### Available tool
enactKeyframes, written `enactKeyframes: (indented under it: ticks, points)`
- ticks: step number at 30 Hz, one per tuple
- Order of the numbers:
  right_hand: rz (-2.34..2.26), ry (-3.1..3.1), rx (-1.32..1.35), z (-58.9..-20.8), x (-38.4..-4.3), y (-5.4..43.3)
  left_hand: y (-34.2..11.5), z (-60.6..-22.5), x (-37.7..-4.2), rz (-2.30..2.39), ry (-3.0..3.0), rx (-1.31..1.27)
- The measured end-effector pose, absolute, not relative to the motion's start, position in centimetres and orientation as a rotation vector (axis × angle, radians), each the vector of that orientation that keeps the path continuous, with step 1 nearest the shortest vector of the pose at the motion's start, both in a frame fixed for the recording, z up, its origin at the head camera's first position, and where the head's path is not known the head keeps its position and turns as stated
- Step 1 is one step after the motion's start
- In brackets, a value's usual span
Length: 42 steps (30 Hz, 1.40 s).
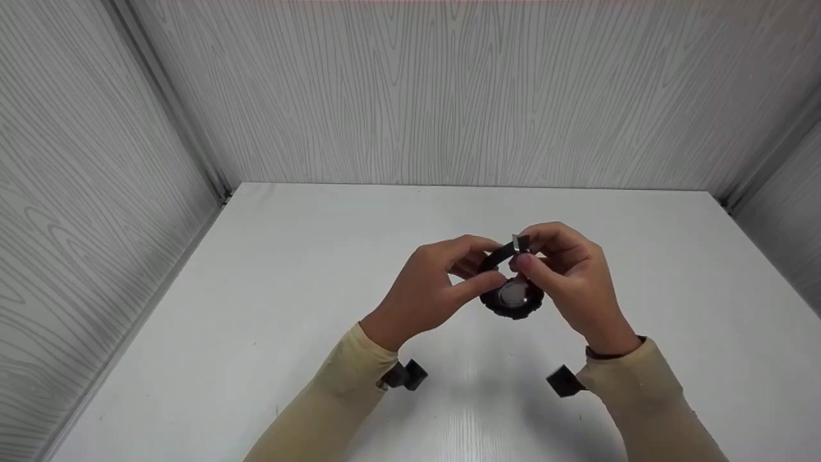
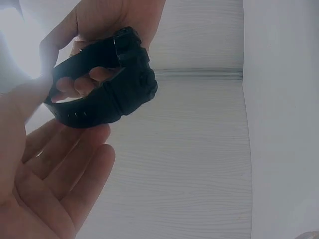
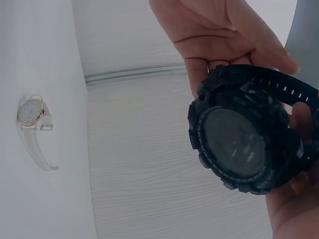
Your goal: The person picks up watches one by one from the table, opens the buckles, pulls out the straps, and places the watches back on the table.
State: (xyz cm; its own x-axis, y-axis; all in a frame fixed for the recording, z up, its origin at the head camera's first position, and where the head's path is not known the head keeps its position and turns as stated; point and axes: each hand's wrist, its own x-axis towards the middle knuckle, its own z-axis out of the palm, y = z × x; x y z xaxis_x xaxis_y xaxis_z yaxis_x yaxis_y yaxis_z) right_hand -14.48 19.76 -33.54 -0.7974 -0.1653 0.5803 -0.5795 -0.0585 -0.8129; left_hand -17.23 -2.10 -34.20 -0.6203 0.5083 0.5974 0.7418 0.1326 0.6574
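Note:
A black wristwatch with a chunky round case is held up above the table between both hands. My left hand holds it by the strap, thumb near the case and fingers behind the band. At the strap's buckle, my right hand pinches the band between thumb and fingers. The strap forms a loop. Its dark round dial shows in the right wrist view, and a row of strap holes is visible behind it. Some fingertips are hidden behind the strap and case.
A second watch with a pale strap and gold-coloured rim lies on a white surface in the right wrist view. The white table is bounded by wood-grain panels at the back and sides. Small black devices are on both wrists.

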Motion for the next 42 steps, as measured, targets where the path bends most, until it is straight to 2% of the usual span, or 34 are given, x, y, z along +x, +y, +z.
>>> enactKeyframes:
  ticks: [19,29,42]
  points:
    - [1.956,-1.845,0.845,-33.61,-14.35,19.72,-1.96,-34.26,-17.25,-1.588,-2.194,-1.269]
    - [1.642,-2.117,0.848,-33.62,-14.62,19.81,-2.09,-33.97,-17.22,-1.498,-2.109,-1.26]
    - [1.614,-2.175,0.799,-33.69,-14.69,19.52,-2.26,-34.05,-17.31,-1.554,-2.103,-1.223]
